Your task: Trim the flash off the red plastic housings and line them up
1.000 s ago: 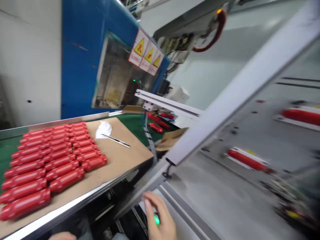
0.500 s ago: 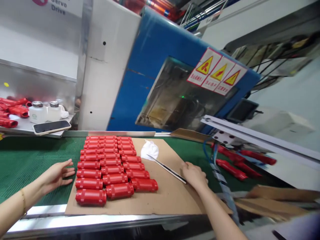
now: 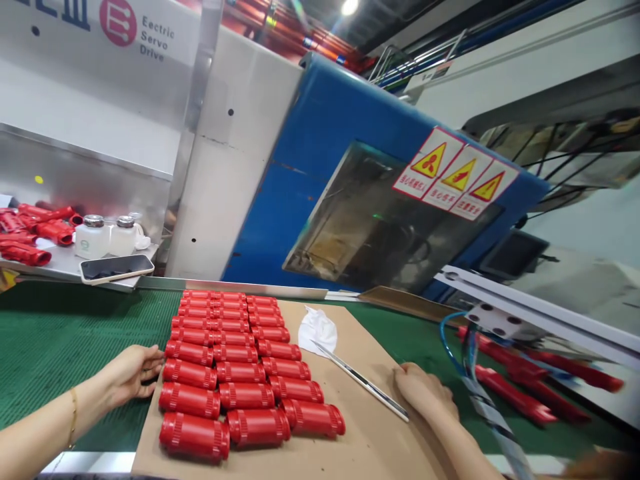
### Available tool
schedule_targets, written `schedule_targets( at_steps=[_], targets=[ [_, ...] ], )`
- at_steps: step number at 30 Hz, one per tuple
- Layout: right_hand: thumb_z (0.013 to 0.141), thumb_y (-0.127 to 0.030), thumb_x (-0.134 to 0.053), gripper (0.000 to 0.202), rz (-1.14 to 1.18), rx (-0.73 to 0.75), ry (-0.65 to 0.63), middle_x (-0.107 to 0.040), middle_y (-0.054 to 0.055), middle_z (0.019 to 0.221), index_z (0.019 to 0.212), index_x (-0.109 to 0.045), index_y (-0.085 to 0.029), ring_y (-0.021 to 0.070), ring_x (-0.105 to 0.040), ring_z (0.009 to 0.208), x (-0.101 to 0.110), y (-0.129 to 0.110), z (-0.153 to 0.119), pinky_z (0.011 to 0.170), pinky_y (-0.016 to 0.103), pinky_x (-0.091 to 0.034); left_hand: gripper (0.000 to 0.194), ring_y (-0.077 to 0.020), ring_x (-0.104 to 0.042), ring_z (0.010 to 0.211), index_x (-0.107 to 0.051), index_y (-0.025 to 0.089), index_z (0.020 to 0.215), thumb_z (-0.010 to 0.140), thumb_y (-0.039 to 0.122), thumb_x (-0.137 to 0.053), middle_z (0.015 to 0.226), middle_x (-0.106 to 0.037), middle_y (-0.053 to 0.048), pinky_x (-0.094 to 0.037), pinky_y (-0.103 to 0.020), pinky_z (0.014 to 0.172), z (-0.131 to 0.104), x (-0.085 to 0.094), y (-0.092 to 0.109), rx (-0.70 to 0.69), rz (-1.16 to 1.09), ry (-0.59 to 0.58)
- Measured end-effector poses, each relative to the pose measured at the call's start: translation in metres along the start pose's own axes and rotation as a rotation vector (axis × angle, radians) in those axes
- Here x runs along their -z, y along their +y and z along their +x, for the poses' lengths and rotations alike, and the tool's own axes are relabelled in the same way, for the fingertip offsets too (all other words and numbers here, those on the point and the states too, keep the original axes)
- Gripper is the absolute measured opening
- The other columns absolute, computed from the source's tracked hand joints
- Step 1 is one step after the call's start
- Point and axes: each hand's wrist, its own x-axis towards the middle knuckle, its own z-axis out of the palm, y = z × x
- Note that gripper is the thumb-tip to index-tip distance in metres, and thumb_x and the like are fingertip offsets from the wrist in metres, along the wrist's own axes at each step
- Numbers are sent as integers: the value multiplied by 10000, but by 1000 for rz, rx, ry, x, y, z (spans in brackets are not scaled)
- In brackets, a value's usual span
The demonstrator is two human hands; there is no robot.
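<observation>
Rows of short red plastic cylinders (image 3: 246,395) with ribbed ends lie in three columns on a flat cardboard sheet (image 3: 350,323). My left hand (image 3: 134,375) is at the sheet's left edge, its fingers apart and slightly bent, fingertips close to the left column. At the opposite edge, my right hand (image 3: 427,393) has its fingers curled round the cardboard; its fingertips are partly hidden. Between the cylinders and that hand lies a slim, pointed, white-and-black tool (image 3: 367,385), its tip on a crumpled white cloth (image 3: 319,330).
The sheet rests on a green conveyor belt (image 3: 90,320). Behind stands a blue machine panel (image 3: 270,220). A phone (image 3: 117,269), bottles (image 3: 93,237) and red parts (image 3: 50,227) occupy the left ledge. More red parts (image 3: 520,397) lie at right beside a hose (image 3: 493,427) and metal bar (image 3: 540,307).
My left hand has moved right, up to the cardboard's edge. My right hand stays at the other edge. The whole view has shifted, so things appear lower and further right.
</observation>
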Motion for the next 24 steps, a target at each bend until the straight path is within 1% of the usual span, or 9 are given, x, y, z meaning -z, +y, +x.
schedule_targets(
  at_steps=[3,8,10,13,16,19,21,24],
  targets=[
    [882,-330,-420,260,-21,53,-6,-557,71,1046,1042,-532,-159,163,-552,901,-1,0,5,772,346,-457,104,-72,-477,492,-532,115,770,842,168,-479,658,-505,28,-414,-191,423,5,3,-3,-57,77,-66],
    [884,-312,-422,243,-53,126,27,-582,66,1023,1006,-553,-147,161,-559,915,1,0,8,806,353,-444,22,-92,-532,561,-557,109,796,796,105,-536,694,-551,15,-448,-207,470,16,9,-8,-169,233,-178],
    [882,-302,-428,232,-62,146,41,-591,63,1016,982,-565,-143,157,-565,911,2,0,7,807,348,-447,22,-94,-533,563,-559,109,791,790,97,-541,682,-550,20,-454,-215,487,19,11,-11,-219,267,-193],
    [881,-273,-436,210,-78,177,62,-605,62,1003,957,-579,-138,153,-572,910,4,-3,2,816,343,-447,25,-93,-526,548,-559,112,789,790,95,-540,661,-542,28,-451,-220,490,23,19,-16,-264,290,-185],
    [874,-226,-447,186,-84,231,80,-619,65,998,939,-593,-131,152,-575,928,2,-10,-6,838,341,-437,34,-96,-537,550,-563,112,797,788,90,-539,660,-553,27,-454,-226,499,25,33,-17,-277,295,-166],
    [862,-150,-425,205,-67,308,80,-637,90,996,902,-624,-116,163,-587,931,-4,-20,-16,837,317,-436,29,-101,-557,561,-569,110,809,789,111,-548,685,-586,15,-462,-236,519,23,54,-15,-288,282,-128],
    [847,-115,-386,269,-47,363,70,-654,114,958,865,-655,-111,190,-604,908,-9,-27,-24,797,287,-448,37,-106,-570,567,-572,109,817,785,115,-552,692,-605,9,-469,-245,540,18,70,-12,-295,268,-97],
    [816,-121,-340,345,-15,442,59,-674,111,877,822,-684,-134,224,-621,852,-18,-39,-40,722,263,-459,91,-123,-590,570,-574,107,822,744,65,-554,646,-621,10,-473,-255,554,10,93,-5,-297,258,-47]
  ],
)
